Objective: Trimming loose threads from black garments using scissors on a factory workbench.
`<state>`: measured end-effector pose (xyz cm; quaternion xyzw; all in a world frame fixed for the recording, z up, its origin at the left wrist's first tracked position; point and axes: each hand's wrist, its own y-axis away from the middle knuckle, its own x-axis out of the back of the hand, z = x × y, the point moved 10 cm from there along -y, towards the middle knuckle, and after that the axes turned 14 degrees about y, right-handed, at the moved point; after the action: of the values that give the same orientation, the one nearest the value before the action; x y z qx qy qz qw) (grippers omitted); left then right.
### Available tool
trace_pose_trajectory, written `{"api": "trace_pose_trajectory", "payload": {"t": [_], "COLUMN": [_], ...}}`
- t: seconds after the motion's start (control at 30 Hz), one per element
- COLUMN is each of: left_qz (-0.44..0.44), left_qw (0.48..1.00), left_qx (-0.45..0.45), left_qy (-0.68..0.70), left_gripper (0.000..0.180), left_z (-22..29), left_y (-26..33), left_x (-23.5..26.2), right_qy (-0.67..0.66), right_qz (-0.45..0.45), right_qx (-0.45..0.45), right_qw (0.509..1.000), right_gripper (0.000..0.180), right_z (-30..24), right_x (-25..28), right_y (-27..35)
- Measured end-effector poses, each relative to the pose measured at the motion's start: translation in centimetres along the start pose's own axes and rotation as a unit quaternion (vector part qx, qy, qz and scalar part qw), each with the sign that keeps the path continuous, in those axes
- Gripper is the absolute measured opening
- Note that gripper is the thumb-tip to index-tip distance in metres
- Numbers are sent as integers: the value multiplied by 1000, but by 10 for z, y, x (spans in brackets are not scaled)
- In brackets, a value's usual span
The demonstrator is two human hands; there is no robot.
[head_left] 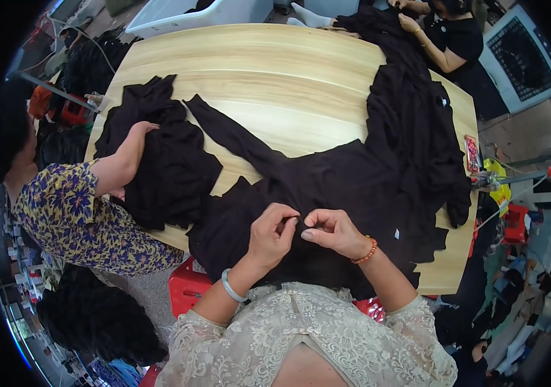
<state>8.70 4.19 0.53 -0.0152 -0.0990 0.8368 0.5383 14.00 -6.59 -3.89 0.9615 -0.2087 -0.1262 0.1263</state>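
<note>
From where I stand, the left hand (270,233) and right hand (338,233) nearly meet, each closed in a fingertip pinch on what looks like a fold of the dark garment (333,174) spread across the table (256,58); it seems close finger work; next calls, I'd judge, for steady hold.

Soft glare lightens the tabletop (288,116); dark edges warp.

The left hand (274,235) and right hand (334,232) are partly hiding the dark cloth (300,224) between them, its detail being too small to tell. The upper edge is cutting off a co-worker's head (454,5) at far right and a pale tub (207,19) at far left.
</note>
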Motion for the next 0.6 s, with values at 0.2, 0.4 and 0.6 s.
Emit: {"api": "trace_pose_trajectory", "payload": {"t": [0.2,0.4,0.6], "left_qz": [-103,-125,-138], "left_qw": [990,991,979], "left_qx": [-88,36,-117], "left_qy": [-42,42,-92], "left_gripper": [32,48,35], "left_z": [39,19,41], "left_y": [15,1,-18], "left_x": [-6,-15,-24], "right_qy": [-163,-174,-211], "right_qz": [85,74,58], "right_qx": [-12,-4,-18], "right_qw": [983,982,976], "right_gripper": [10,9,6], "right_z": [5,-9,-7], "right_x": [13,13,12], "right_y": [5,6,6]}}
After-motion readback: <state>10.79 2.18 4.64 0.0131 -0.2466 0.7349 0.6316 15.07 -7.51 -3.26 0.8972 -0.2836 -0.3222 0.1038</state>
